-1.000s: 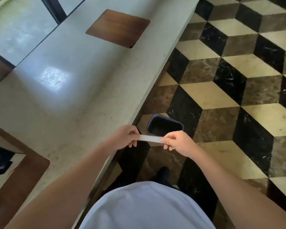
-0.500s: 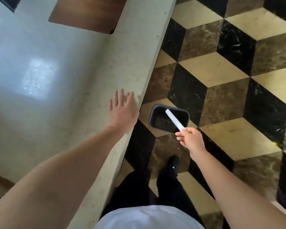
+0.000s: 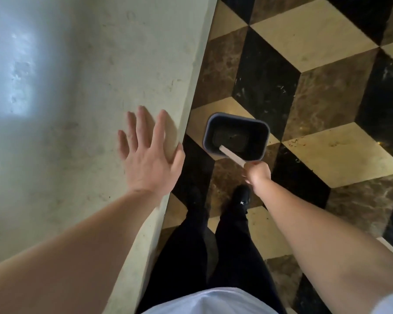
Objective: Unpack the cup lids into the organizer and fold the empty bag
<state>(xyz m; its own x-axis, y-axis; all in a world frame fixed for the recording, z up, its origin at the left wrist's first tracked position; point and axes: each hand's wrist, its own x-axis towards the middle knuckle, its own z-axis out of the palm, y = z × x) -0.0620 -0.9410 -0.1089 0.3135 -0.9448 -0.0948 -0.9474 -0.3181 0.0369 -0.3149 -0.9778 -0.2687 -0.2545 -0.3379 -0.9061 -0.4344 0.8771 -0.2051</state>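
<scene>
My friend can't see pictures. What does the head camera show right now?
A right hand holds a folded white strip over a dark bin on a checkered floor. The left hand rests flat on a pale counter.

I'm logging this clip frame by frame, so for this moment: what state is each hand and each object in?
Left hand: open, fingers straight, palm flat on the pale stone counter near its edge.
Right hand: fingers pinch one end of the folded white strip.
Folded white strip: held tilted, free end over the bin's opening, not released.
Small dark rectangular bin: upright on the patterned floor, no lid, contents too dark to tell.
</scene>
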